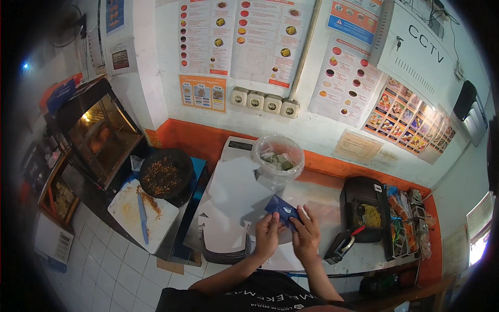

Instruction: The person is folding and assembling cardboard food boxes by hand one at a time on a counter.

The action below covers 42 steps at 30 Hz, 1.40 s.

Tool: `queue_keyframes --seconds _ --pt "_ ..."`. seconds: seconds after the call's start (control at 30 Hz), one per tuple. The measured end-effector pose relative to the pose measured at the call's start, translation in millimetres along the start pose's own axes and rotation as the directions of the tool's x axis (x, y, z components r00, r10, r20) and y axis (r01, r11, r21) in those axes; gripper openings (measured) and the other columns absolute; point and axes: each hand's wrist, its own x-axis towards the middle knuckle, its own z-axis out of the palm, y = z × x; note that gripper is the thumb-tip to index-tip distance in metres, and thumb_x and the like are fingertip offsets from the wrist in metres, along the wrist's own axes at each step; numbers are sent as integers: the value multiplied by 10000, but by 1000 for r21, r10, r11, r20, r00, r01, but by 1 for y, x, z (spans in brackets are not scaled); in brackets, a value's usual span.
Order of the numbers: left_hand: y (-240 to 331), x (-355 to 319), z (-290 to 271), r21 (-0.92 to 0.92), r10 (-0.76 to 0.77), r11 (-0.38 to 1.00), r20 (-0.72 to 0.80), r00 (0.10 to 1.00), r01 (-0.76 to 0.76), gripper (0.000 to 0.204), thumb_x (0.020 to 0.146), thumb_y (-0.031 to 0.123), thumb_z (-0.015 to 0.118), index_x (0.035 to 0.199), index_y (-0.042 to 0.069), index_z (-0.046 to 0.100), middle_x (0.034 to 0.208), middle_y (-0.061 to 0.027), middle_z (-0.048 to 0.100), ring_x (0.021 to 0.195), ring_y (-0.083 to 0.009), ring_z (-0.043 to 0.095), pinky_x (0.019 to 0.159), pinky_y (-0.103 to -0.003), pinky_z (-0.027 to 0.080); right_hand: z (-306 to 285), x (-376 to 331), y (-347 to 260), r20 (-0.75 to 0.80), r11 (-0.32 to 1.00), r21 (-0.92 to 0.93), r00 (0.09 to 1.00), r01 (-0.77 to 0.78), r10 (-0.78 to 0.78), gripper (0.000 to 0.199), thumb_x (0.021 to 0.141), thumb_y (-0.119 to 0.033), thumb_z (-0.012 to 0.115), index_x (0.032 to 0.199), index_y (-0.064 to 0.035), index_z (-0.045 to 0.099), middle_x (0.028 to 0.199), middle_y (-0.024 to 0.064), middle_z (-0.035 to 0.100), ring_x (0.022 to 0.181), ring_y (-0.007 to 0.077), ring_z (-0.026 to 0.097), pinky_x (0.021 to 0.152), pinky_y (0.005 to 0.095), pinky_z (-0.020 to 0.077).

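Head view: the left hand (pixel 267 235) and right hand (pixel 306 236), both half-closed, grip a dark-blue packet (pixel 281 207); from it, a clear tub (pixel 279 178) stands at twelve o'clock.

Worn on the person's head, a wide fisheye camera looks down and forward from above the black shirt (pixel 208 295) at the lower edge, over the left hand (pixel 267 235) and right hand (pixel 307 236) at close range. Beyond them it takes in the counter (pixel 325 249) and the white wall (pixel 306 130) farther off, bending straight edges toward its dark, rounded rim.
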Motion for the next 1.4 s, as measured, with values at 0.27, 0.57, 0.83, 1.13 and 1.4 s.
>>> queue_keyframes --seconds 0.27,0.57,0.83,1.13,1.4 --pt "23 16 -22 96 62 994 -65 996 -55 306 1098 318 484 986 71 625 766 73 505 653 1 430 578 -187 402 10 6 -10 277 994 97 958 50 -75 587 812 -22 743 1372 -6 568 1542 261 411 1394 443 448 1118 474 429" --pt "24 18 -24 73 110 992 -147 983 -100 333 1093 337 490 976 56 625 804 34 575 695 -15 518 630 -199 476 16 24 14 357 954 247 900 169 -251 536 856 -131 759 1351 -11 593 1550 225 413 1432 388 417 1123 449 438" --pt "3 14 -20 173 180 972 -104 978 -160 279 1089 262 504 1108 11 625 1008 10 558 889 -66 593 722 -225 544 46 14 10 80 972 231 996 -45 27 370 863 -34 714 1227 25 677 1390 253 576 1305 413 552 1074 452 474" --pt "27 13 -72 677 118 683 269 956 -274 335 1083 215 510 1262 -60 574 1108 -52 585 991 -127 612 875 -259 505 58 14 -7 312 668 531 854 -521 418 560 758 -112 851 1255 17 627 1141 195 684 1078 300 671 936 402 532" --pt "79 -25 -119 956 -297 15 283 912 -292 993 912 226 724 1611 27 46 1329 -217 590 1222 -379 581 1083 -508 413 153 -55 12 520 540 424 683 -727 513 807 838 -344 842 1398 18 388 960 148 683 930 201 668 825 354 545"
